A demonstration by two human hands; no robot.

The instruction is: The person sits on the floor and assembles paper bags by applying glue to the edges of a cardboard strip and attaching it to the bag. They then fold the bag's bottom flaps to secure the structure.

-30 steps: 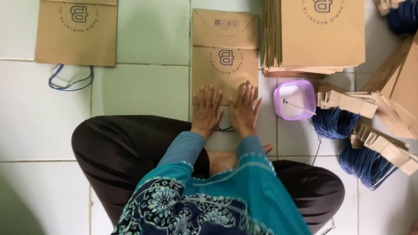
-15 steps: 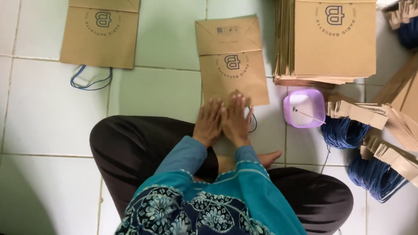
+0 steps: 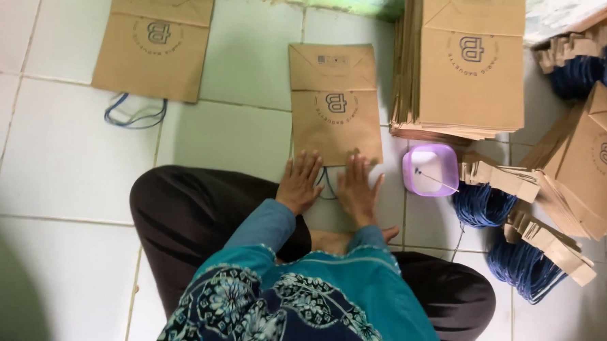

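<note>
- Left hand and right hand lie flat, fingers spread, at the near edge of a paper bag on the tiled floor.
- Bag stack at 2 o'clock; purple tub at 3 o'clock of the hands.

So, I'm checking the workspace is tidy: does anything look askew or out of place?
Mostly orderly. The paper bag under the left hand and right hand lies slightly tilted against the floor tiles, and the folded strips with blue cord at the right are loosely heaped.
</note>
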